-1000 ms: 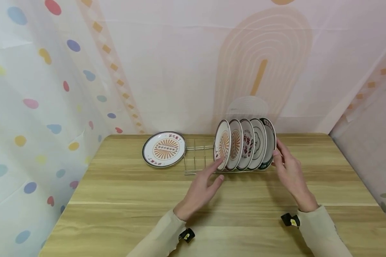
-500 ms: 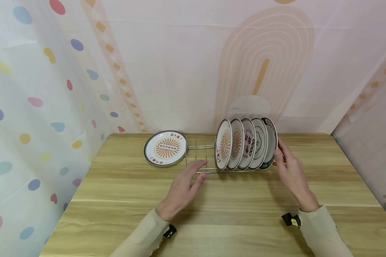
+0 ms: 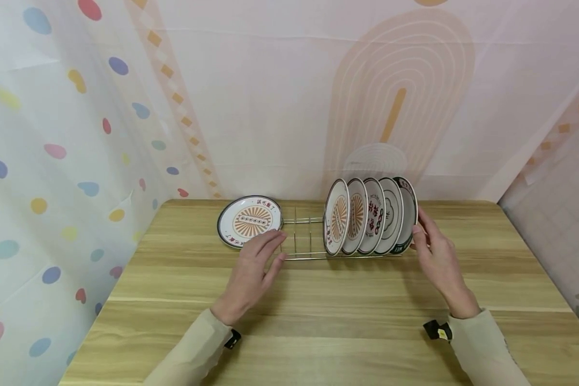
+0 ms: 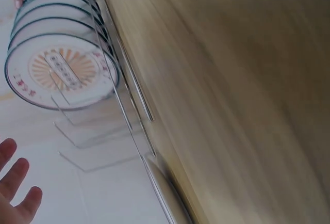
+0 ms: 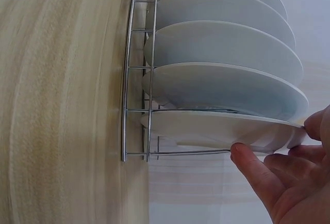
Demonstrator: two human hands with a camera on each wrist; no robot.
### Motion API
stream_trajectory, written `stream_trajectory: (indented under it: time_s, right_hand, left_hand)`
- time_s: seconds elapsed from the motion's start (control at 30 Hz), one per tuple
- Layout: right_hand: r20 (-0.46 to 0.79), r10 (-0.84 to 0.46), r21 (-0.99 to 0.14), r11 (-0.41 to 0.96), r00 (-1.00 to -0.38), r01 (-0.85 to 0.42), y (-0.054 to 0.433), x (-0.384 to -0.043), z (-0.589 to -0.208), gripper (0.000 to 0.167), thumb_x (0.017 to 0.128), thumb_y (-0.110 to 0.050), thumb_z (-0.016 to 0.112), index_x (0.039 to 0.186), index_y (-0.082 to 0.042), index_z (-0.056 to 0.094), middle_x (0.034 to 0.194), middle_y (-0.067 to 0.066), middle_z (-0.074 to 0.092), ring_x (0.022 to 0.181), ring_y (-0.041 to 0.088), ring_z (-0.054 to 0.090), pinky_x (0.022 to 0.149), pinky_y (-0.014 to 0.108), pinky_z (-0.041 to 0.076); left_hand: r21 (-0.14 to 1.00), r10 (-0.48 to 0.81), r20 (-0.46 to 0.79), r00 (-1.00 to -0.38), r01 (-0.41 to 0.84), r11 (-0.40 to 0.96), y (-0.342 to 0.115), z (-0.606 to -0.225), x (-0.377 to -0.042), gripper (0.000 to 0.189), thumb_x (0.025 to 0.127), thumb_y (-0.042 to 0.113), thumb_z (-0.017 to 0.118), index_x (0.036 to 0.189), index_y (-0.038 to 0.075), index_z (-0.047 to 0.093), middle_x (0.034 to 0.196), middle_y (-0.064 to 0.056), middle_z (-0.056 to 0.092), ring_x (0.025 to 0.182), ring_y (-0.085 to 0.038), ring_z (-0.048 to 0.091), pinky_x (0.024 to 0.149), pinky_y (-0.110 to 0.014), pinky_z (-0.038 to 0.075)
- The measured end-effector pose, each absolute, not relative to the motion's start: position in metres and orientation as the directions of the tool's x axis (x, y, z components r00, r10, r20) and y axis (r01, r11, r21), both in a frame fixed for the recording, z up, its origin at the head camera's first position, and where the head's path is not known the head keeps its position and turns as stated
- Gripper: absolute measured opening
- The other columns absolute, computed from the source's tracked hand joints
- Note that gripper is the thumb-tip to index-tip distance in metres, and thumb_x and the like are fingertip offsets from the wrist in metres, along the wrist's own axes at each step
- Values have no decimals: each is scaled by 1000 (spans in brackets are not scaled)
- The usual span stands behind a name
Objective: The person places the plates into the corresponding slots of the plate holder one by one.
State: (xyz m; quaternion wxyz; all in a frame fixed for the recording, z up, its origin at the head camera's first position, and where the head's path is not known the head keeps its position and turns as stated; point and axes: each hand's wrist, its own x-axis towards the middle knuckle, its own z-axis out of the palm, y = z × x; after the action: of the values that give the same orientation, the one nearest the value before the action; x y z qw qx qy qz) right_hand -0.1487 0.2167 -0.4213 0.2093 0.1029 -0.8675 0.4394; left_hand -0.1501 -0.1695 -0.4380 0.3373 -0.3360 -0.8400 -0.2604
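Five-like rows aside, several patterned plates (image 3: 336,217) stand on edge, leaning side by side in a wire plate rack (image 3: 303,257). At the right end, my right hand (image 3: 436,257) holds the rim of the outermost plate (image 5: 221,128), its fingertips on the edge and the outer face. A white plate with an orange sunburst (image 3: 243,214) lies flat on the table, left of the rack. My left hand (image 3: 246,276) hovers by this plate's near right edge, fingers extended and holding nothing. Whether its fingertips touch the plate, I cannot tell.
The wooden table (image 3: 318,332) stretches in front of the rack. A patterned curtain (image 3: 270,107) hangs close behind the rack and along the left side. Thin wire dividers (image 4: 77,144) stick up at the rack's left end.
My left hand has moved left, from the leftmost standing plate past the rack's wires to the flat plate. My right hand stays on the outermost plate.
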Motion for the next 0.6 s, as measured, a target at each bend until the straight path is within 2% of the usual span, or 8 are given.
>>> stream_trajectory:
  time_s: [0.13, 0.27, 0.6]
  right_hand:
    - [457, 4, -713, 600, -890, -363, 217, -149, -422, 49, 112, -16, 44, 159, -2, 38, 154, 26, 47, 99, 48, 71, 73, 0, 47]
    - [460, 0, -710, 600, -888, -368, 218, -149, -423, 49, 112, -15, 44, 159, -2, 38, 153, 27, 47, 98, 48, 71, 72, 2, 49]
    - [466, -3, -707, 600, -885, -374, 218, -149, -421, 48, 112, -15, 44, 158, -1, 38, 154, 27, 47, 96, 48, 71, 72, 2, 49]
  left_hand:
    - [189, 381, 749, -543, 725, 662, -181, -439, -158, 53, 113, 40, 41, 129, -3, 67, 133, -18, 65, 123, -39, 61, 105, -57, 48]
    - [174, 381, 739, -556, 704, 689, -191, -438, -165, 49, 111, 37, 46, 131, -2, 66, 134, -20, 64, 123, -41, 60, 107, -59, 46]
    - [157, 398, 604, -690, 593, 790, -208, -438, -177, 49, 100, 30, 62, 138, -1, 61, 142, -21, 60, 133, -42, 54, 114, -63, 37]
